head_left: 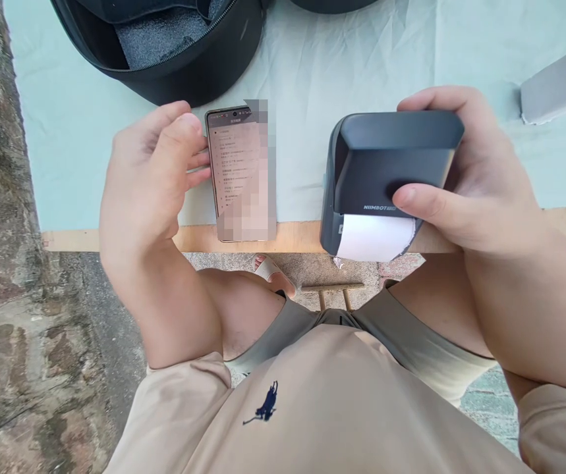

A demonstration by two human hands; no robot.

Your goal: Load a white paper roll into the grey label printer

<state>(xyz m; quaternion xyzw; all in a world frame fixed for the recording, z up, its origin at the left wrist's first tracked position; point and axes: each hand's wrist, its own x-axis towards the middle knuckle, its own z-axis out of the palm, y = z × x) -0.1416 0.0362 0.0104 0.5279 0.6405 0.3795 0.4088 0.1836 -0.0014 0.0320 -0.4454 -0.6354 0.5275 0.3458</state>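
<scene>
A dark label printer (386, 164), marked NIIMBOT, is held in my right hand (475, 171), with the thumb on its front and the fingers behind its right side. White paper (376, 237) sticks out of its lower end. Left of it is a phone (236, 171) with a lit list on its screen, partly covered by blurred blocks. My left hand (154, 164) is beside the phone's left edge, thumb and forefinger close together, other fingertips at or behind that edge. Whether those fingers touch the phone is unclear.
An open black zippered case (188, 66) with grey foam inside lies at the upper left of the cloth-covered table (302, 72). Another black item (335, 5) shows at the top edge. A grey object (562, 82) lies at the right. The wooden table edge runs above my lap.
</scene>
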